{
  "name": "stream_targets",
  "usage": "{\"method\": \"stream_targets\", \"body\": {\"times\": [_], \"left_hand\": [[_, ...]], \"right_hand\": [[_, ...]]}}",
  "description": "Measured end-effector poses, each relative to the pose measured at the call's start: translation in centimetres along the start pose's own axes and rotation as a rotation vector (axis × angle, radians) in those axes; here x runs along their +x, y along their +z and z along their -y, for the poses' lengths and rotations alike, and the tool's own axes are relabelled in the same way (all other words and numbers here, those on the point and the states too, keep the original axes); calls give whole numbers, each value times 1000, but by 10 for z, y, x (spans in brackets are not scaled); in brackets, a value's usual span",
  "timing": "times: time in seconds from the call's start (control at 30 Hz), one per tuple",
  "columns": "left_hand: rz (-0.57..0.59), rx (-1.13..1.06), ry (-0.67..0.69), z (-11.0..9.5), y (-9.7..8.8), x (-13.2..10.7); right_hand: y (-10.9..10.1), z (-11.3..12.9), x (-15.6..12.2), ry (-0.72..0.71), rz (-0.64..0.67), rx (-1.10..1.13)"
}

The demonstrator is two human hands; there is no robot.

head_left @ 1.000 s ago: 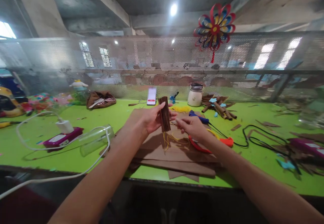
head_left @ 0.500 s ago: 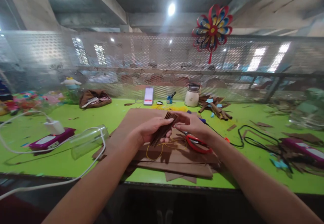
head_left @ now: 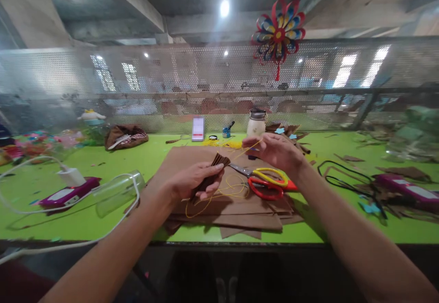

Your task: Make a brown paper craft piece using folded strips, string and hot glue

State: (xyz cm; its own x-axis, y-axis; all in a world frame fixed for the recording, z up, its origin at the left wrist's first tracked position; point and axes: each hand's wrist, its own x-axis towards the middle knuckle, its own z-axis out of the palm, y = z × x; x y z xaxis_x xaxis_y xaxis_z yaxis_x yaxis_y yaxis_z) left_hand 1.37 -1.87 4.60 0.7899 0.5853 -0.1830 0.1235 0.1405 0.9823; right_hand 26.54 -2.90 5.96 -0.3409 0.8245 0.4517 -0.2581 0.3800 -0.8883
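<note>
A stack of pleated brown paper (head_left: pixel 220 159) is squeezed in my left hand (head_left: pixel 200 178), its folds fanning out past the thumb. My right hand (head_left: pixel 279 151) is up and to the right, fingers pinched on a thin yellow thread (head_left: pixel 247 149) stretched towards the paper. More of that thread lies in loose loops below. Under both hands are flat brown paper sheets (head_left: pixel 178 159). Scissors (head_left: pixel 269 184) with red and yellow handles rest on the sheets below my right hand, blades pointing at the folded paper.
A clear plastic cup (head_left: pixel 118 194) lies on its side at left, near a purple power strip (head_left: pixel 70 194) with a white cable. At the back stand a phone (head_left: pixel 198 128), a small blue bottle (head_left: pixel 226 132) and a lidded jar (head_left: pixel 256 122). Black cable (head_left: pixel 338 182) curls at right.
My right hand has moved away from the folded paper, up and right, drawing the yellow thread taut. My left hand has shifted slightly left with the paper. The scissors are more exposed.
</note>
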Motion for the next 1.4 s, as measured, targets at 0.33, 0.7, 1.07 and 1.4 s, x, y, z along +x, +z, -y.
{"method": "stream_targets", "body": {"times": [0.33, 0.7, 1.07, 1.4], "left_hand": [[126, -36, -47, 32, 22, 11], [179, -59, -91, 32, 21, 10], [207, -59, -49, 31, 20, 6], [283, -49, -114, 34, 18, 5]], "right_hand": [[8, -16, 9, 35, -116, 79], [-46, -10, 16, -40, -455, 140], [-56, -16, 14, 100, -733, -938], [18, -16, -1, 200, 478, -540]]}}
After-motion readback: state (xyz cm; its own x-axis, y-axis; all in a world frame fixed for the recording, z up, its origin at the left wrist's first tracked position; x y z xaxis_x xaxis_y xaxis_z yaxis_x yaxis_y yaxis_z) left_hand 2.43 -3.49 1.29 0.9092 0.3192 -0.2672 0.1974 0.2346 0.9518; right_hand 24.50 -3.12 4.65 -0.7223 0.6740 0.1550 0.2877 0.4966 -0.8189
